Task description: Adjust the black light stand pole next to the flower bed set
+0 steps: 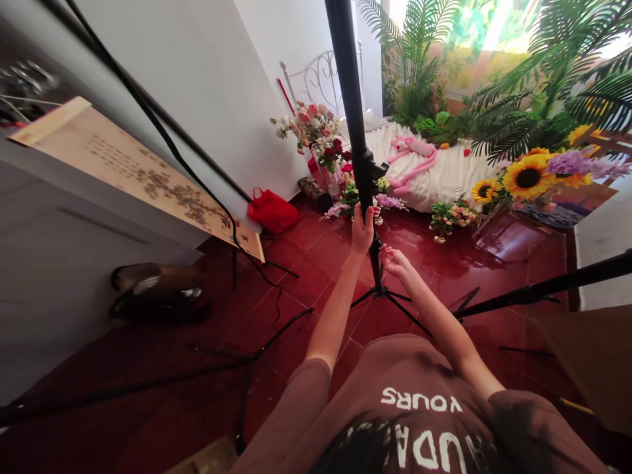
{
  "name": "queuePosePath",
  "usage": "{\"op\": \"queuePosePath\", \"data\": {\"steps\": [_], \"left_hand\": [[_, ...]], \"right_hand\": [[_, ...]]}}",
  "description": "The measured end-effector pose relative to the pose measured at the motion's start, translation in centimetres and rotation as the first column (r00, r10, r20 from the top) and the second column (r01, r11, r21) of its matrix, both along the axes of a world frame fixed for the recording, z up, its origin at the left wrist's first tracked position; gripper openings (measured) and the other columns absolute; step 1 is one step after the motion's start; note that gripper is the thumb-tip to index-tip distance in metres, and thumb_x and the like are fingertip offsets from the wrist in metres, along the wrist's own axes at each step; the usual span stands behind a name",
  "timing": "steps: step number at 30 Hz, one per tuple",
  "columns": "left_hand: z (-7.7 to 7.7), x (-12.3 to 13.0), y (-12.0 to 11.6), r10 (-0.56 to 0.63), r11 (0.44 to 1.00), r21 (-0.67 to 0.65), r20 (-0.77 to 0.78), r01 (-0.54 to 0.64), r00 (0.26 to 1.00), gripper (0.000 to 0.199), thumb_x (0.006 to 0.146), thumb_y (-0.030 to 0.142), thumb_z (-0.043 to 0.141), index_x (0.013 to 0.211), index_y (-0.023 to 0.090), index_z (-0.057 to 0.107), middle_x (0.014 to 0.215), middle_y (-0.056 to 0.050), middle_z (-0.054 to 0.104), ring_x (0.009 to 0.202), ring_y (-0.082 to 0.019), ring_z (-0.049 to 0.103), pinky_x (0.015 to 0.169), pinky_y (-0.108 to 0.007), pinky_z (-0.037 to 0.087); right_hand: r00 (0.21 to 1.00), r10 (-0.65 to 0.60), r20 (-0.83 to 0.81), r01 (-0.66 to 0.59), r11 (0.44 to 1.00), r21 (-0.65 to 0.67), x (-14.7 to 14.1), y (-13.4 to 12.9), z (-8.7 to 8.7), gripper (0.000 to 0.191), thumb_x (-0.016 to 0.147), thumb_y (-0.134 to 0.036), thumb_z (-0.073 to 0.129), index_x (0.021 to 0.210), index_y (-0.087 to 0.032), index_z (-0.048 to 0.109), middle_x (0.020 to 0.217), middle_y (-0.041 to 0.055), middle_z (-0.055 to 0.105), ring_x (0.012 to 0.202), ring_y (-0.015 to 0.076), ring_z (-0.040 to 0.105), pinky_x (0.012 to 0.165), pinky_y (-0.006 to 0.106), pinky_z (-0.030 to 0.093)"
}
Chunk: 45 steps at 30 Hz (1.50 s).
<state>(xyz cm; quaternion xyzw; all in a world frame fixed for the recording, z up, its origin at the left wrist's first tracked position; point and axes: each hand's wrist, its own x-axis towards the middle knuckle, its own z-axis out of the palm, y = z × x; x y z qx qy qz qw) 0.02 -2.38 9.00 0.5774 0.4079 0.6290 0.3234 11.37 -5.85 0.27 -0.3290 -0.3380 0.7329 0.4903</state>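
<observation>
At nine o'clock a printed scroll (143, 178) lies sloped over a white cabinet (64, 263), with a cable (197, 178) trailing down past it to the red tile floor (306, 263). A red bag (272, 210) sits against the wall beyond.

Dead centre, at twelve o'clock from the person, stands the black light stand (353, 112), its pole rising out of view and its legs (390, 299) spread on the tiles. The left hand (364, 230) is wrapped shut around the pole just under the clamp collar (368, 168). The right hand (395, 261) sits lower, fingers curled at the pole; whether it grips or only touches, I cannot tell.

I'd judge the pole is being adjusted: best to keep the upper grip firm so the section cannot drop, work the lower fitting slowly, and hold the pole plumb over its legs.

At two o'clock artificial flowers (528, 176) and palms (557, 79) crowd a white bed (444, 164); another stand's leg (543, 286) crosses at three o'clock.
</observation>
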Motion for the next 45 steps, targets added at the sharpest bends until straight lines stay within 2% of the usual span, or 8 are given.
{"op": "queuePosePath", "data": {"steps": [4, 9, 13, 18, 23, 29, 39, 45], "left_hand": [[-4.2, 0.8, -1.9, 0.126, 0.99, -0.049, -0.097, -0.131, 0.987, 0.059, 0.092, 0.063, 0.039, 0.13, 0.02, 0.049, 0.132, -0.015, 0.058, 0.125, -0.022, 0.055, 0.108, -0.038, 0.041], [-9.9, 2.0, -6.1, 0.129, 0.987, -0.058, -0.254, -0.149, 0.959, 0.072, 0.094, 0.057, 0.038, 0.152, 0.018, 0.022, 0.161, -0.016, 0.021, 0.152, -0.025, 0.016, 0.124, -0.045, 0.016], [-14.7, 3.5, -10.4, -0.025, 0.975, -0.218, -0.28, -0.038, 0.96, 0.073, 0.095, 0.054, 0.038, 0.155, 0.019, 0.015, 0.164, -0.014, 0.009, 0.153, -0.024, 0.007, 0.125, -0.046, 0.012], [-18.2, 6.9, -14.1, -0.312, 0.912, -0.356, -0.283, 0.203, 0.907, 0.068, 0.095, 0.052, 0.037, 0.152, 0.016, 0.027, 0.16, -0.018, 0.024, 0.15, -0.025, 0.023, 0.123, -0.049, 0.022], [-16.7, 11.0, -14.3, -0.46, 0.866, -0.353, -0.28, 0.355, 0.843, 0.057, 0.096, 0.049, 0.034, 0.144, 0.02, 0.042, 0.151, -0.013, 0.044, 0.142, -0.024, 0.04, 0.12, -0.047, 0.03], [-13.2, 16.9, -13.8, -0.591, 0.801, -0.3, -0.263, 0.518, 0.763, 0.054, 0.096, 0.05, 0.036, 0.138, 0.02, 0.05, 0.143, -0.013, 0.053, 0.136, -0.024, 0.047, 0.117, -0.047, 0.034], [-7.8, 30.2, -16.6, -0.854, 0.52, -0.19, -0.141, 0.833, 0.501, 0.051, 0.098, 0.05, 0.035, 0.136, 0.019, 0.048, 0.139, -0.013, 0.055, 0.128, -0.021, 0.053, 0.111, -0.039, 0.04], [-6.5, 35.5, -18.1, -0.886, 0.434, -0.201, 0.079, 0.878, 0.456, 0.056, 0.091, 0.065, 0.039, 0.116, 0.017, 0.056, 0.095, -0.007, 0.067, 0.074, -0.014, 0.061, 0.068, -0.027, 0.051]], "right_hand": [[0.979, -0.123, -0.16, 0.064, 0.941, -0.332, 0.1, -0.7, 0.8, 0.014, 0.077, -0.004, 0.05, 0.076, -0.016, 0.058, 0.062, -0.0003, 0.059, 0.055, 0.0078, 0.057, 0.059, 0.015, 0.054], [0.964, -0.178, -0.197, 0.07, 0.887, -0.457, 2.3, -3.5, 1.7, 0.009, 0.083, -0.014, 0.052, 0.083, -0.014, 0.062, 0.074, 0.0055, 0.07, 0.065, 0.0114, 0.067, 0.066, 0.02, 0.057], [0.972, -0.208, -0.111, 0.145, 0.899, -0.413, 5.5, -7.4, 1.0, 0.015, 0.084, -0.02, 0.053, 0.094, -0.018, 0.064, 0.095, 0.0074, 0.075, 0.076, 0.013, 0.071, 0.071, 0.024, 0.059], [0.938, -0.347, 0.009, 0.317, 0.844, -0.432, 9.8, -12.9, -2.0, 0.015, 0.084, -0.023, 0.055, 0.095, -0.021, 0.065, 0.099, 0.0066, 0.075, 0.078, 0.0132, 0.072, 0.072, 0.025, 0.06], [0.833, -0.545, 0.098, 0.528, 0.728, -0.438, 13.8, -18.5, -4.1, 0.013, 0.081, -0.023, 0.057, 0.092, -0.024, 0.065, 0.096, 0.0055, 0.076, 0.079, 0.0158, 0.073, 0.07, 0.029, 0.061], [0.659, -0.738, 0.149, 0.707, 0.539, -0.459, 17.7, -25.2, -4.1, 0.011, 0.08, -0.024, 0.06, 0.09, -0.024, 0.064, 0.091, 0.0035, 0.076, 0.076, 0.0142, 0.073, 0.066, 0.025, 0.059], [0.461, -0.812, 0.356, 0.887, 0.409, -0.215, 20.3, -32.1, -2.1, 0.029, 0.072, -0.039, 0.073, 0.091, -0.02, 0.064, 0.086, 0.0054, 0.076, 0.075, 0.0167, 0.071, 0.066, 0.027, 0.055], [0.401, -0.83, 0.387, 0.915, 0.348, -0.202, 21.4, -33.6, -1.8, 0.037, 0.067, -0.047, 0.076, 0.088, -0.02, 0.062, 0.083, 0.0052, 0.075, 0.073, 0.0158, 0.07, 0.066, 0.027, 0.054]]}}
